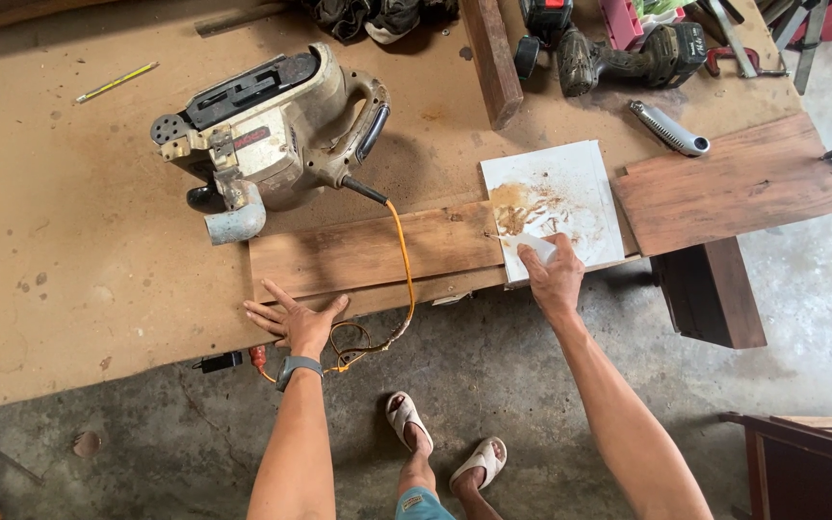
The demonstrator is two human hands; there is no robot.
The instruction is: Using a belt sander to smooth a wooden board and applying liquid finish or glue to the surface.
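Observation:
My left hand [296, 320] lies flat with fingers spread on the near edge of a long brown wooden plank [377, 252] on the workbench. My right hand [553, 272] pinches a small pale scraper-like piece [538, 245] against a white square sheet [553, 204] smeared with brown sawdust paste. The white sheet rests across the plank's right end. A grey belt sander [272, 130] sits behind the plank, its orange cord [403, 260] running over the plank and down off the bench edge.
A second brown board [734, 183] lies to the right, overhanging the bench. A dark wood block [715, 294] hangs below it. A cordless drill [628, 58], a utility knife [668, 128], a timber offcut [493, 58] and a pencil [116, 82] lie further back. Concrete floor below.

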